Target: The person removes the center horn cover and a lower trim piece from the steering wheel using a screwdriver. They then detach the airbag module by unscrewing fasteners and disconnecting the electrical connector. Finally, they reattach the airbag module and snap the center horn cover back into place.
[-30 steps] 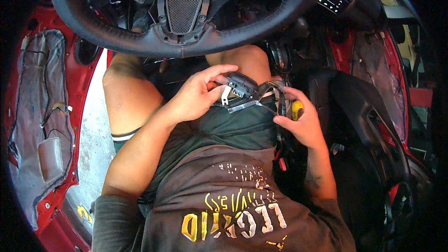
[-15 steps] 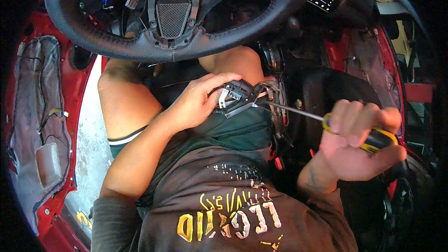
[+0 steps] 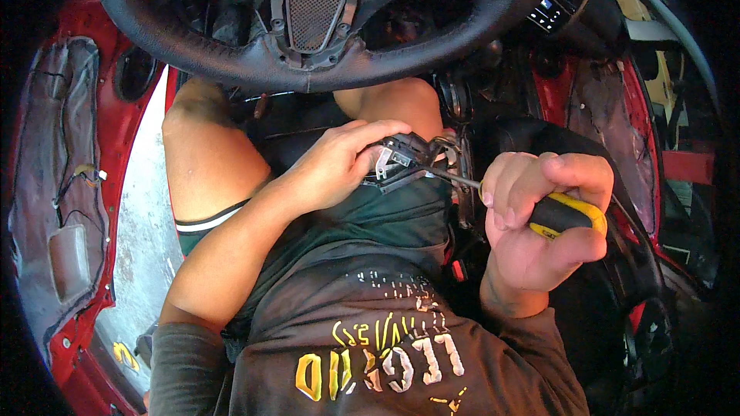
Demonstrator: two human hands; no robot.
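Note:
My left hand [image 3: 351, 156] is closed around a small black plastic car part [image 3: 397, 160] with a pale bracket and a connector socket, held above my lap. Wrapped round the yellow and black handle of a screwdriver [image 3: 561, 214], my right hand [image 3: 532, 208] is to the right of that part. The screwdriver's metal shaft points left, its tip at the part's right side; whether it sits in a screw is too small to tell. Wires [image 3: 443, 145] run beside the part's right edge.
The steering wheel [image 3: 308, 81] spans the area ahead of my knees. A stripped red car door [image 3: 108, 208] stands open on the left. To the right are the black passenger seat [image 3: 539, 135], a red seat-belt buckle [image 3: 459, 270] and a lit dashboard screen [image 3: 546, 14].
My right hand has moved left with the screwdriver, bringing its tip to the black part. My left hand and the part have shifted slightly right as the view moved.

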